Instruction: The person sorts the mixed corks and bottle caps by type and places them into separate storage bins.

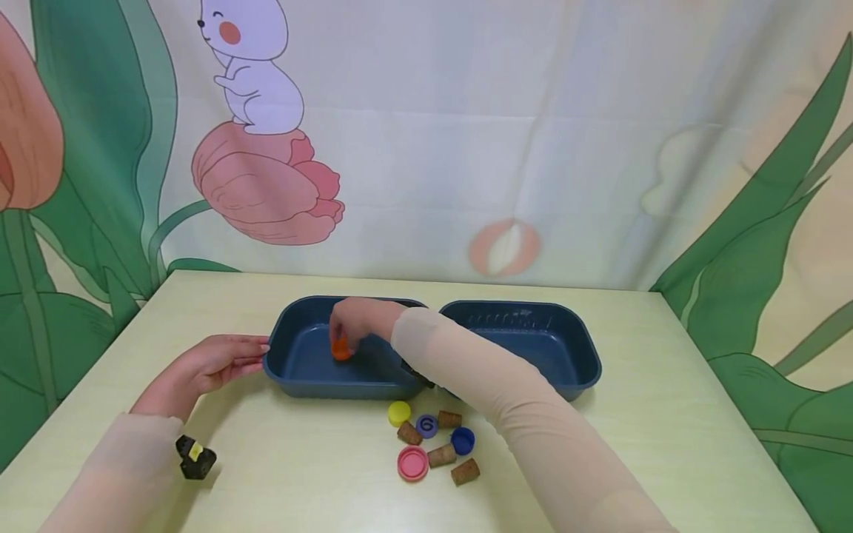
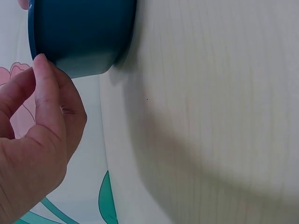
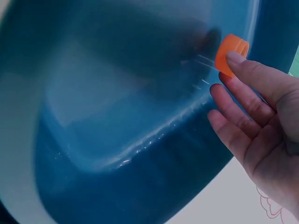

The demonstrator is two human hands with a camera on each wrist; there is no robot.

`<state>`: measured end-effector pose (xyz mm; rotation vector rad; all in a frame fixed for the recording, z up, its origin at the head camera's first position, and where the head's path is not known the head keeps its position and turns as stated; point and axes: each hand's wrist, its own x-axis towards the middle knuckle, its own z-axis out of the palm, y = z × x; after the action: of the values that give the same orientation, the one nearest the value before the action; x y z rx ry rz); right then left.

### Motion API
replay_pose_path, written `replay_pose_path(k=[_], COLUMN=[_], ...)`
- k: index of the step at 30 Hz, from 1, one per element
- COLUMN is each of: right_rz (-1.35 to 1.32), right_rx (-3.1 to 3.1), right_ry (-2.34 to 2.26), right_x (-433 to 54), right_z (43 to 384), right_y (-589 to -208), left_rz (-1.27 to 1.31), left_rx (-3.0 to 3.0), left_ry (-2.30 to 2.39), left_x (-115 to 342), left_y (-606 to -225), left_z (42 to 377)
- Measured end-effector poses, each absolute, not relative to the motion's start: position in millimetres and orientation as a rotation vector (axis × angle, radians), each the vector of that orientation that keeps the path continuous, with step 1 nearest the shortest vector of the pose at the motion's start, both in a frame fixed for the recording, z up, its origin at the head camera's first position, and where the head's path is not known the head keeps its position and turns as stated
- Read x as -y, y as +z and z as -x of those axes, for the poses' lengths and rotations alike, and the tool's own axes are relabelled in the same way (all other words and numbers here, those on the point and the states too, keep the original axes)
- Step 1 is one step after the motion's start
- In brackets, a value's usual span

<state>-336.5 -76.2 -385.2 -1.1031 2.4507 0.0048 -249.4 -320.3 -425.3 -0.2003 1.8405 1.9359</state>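
Bottle cap, orange, round, plastic [image 1: 340,350]: inside the dark-blue rectangular plastic tray with rounded corners [image 1: 303,363], left of its middle; contact with the floor cannot be told. Right hand [image 1: 356,318]: thumb and forefinger clamped on the cap, remaining fingers bent and apart; best kept low, grip light, so that a release would cause little rolling. Left hand [image 1: 223,359]: thumb and fingertips together on the tray's left rim; steady pressure without pulling should serve. In front of the tray, toward its right end: yellow round cap [image 1: 399,413], purple round cap [image 1: 427,426], deep-blue round cap [image 1: 463,441], pinkish-red round cap [image 1: 413,463], four brown cork stoppers [image 1: 465,472]; sleeve best carried above these. Right of the tray: second dark-blue plastic tray [image 1: 566,355].
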Motion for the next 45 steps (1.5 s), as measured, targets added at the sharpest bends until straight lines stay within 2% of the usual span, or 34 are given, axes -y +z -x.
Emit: replay_pose_path(k=[28, 45], right_rz=[1.082, 1.035], right_rx=[-2.443, -2.402], right_ry=[0.117, 0.091], right_x=[82, 75], right_z=[339, 337], right_y=[-403, -382], left_rz=[0.226, 0.259], left_rx=[-1.856, -1.857], left_ry=[1.920, 1.921], left_x=[317, 320], left_y=[-423, -424], left_z=[248, 250])
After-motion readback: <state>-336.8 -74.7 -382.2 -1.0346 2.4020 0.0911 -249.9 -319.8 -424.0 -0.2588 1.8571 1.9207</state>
